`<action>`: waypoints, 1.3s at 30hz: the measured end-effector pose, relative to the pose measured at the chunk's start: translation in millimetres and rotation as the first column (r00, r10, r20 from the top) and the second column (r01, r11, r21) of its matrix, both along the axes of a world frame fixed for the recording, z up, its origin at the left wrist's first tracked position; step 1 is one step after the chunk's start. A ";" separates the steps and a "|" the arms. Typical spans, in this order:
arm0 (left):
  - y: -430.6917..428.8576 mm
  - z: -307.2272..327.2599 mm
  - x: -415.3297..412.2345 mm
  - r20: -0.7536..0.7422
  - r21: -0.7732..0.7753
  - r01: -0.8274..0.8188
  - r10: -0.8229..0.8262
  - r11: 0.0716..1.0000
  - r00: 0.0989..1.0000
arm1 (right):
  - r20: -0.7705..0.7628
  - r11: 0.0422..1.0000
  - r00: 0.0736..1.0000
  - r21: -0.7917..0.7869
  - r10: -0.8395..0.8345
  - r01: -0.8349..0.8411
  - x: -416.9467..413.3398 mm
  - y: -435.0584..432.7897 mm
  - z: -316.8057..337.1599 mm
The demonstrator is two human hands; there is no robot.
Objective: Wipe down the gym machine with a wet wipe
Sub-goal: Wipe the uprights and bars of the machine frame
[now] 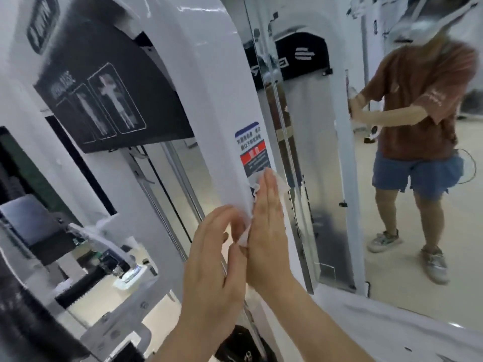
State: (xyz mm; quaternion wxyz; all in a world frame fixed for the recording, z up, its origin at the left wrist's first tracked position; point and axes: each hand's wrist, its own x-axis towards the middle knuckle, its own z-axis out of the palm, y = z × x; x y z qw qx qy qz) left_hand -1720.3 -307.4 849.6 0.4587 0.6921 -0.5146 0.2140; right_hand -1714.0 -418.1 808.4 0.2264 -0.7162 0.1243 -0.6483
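My right hand (266, 226), just below the middle of the frame, lies flat with its fingers straight and held together, pressing the crumpled white wet wipe (281, 183) against the glossy white curved upright of the gym machine (209, 100). The wipe shows above and beside my fingertips and again as a corner under my palm. It touches the bottom edge of a blue, red and white warning sticker (252, 147).

My left hand (211, 257) sits just beside the right. Its fingers curl towards that lower corner, but whether they pinch it I cannot tell.

A black panel with body diagrams (112, 95) fills the upper left, and a wall mirror (379, 244) takes the right.
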 end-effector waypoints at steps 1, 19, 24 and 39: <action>-0.8 -0.7 0.0 -0.045 -0.006 -0.003 0.003 1.000 0.999 | -0.021 1.000 0.999 0.000 0.029 -0.029 -3.5 -1.4 -9.7; 0.3 4.0 46.8 -0.450 -0.280 0.112 -0.233 0.954 0.862 | -0.299 0.104 0.481 -0.915 -0.824 -0.391 -61.4 -24.8 55.8; 2.3 -9.0 49.7 -0.577 -0.334 0.212 -0.377 0.918 0.725 | -0.160 0.083 0.428 -0.978 -0.889 -0.193 -44.2 -21.3 142.0; -31.5 0.8 60.3 -0.537 -0.614 0.564 -0.816 0.552 0.214 | -0.421 0.261 0.339 -0.866 -0.841 -0.427 -70.7 -7.3 146.6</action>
